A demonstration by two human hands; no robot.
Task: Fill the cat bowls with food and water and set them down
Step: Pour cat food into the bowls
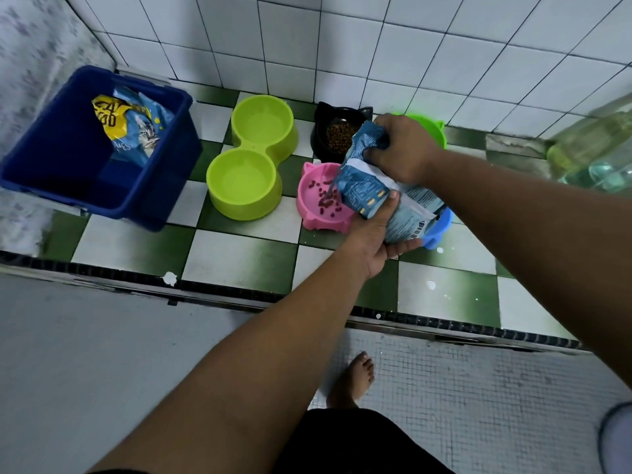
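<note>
I tip the food bag (366, 189) toward nine o'clock over the pink bowl (303, 200), left hand (371, 234) clasping its underside, right hand (403, 148) gripping its top; gentle tilting should prevent overflow.

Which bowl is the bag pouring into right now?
The pink bowl: the mouth of the tilted bag hangs over it and red kibble lies inside. The black bowl holds brown kibble but sits behind the bag.
</note>
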